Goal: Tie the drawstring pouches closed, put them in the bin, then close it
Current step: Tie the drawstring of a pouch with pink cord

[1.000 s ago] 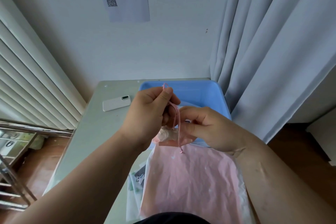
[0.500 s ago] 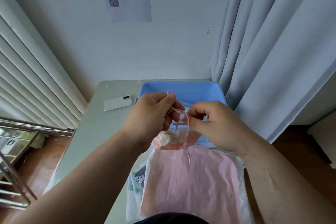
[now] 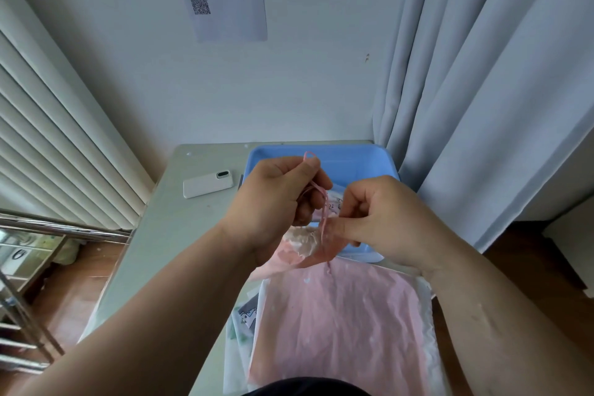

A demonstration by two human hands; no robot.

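Note:
A pink drawstring pouch (image 3: 305,243) with a gathered whitish mouth hangs between my hands, above the near rim of the blue bin (image 3: 350,159). My left hand (image 3: 273,202) pinches the pink drawstring (image 3: 324,217), whose loop sticks up above the thumb. My right hand (image 3: 382,219) pinches the same string lower down, just beside the pouch's mouth. A larger pink pouch (image 3: 340,328) lies flat on the table in front of me, on top of white ones. Another pouch lies inside the bin, mostly hidden by my hands.
A white phone (image 3: 208,183) lies on the grey table (image 3: 160,235) left of the bin. Grey curtains (image 3: 482,90) hang close on the right, a radiator on the left. A printed pouch (image 3: 246,315) peeks out beside the pink stack.
My right hand has moved down the string to just beside the pouch's mouth. The loop that stood open between my hands now lies narrow. My left hand has barely moved.

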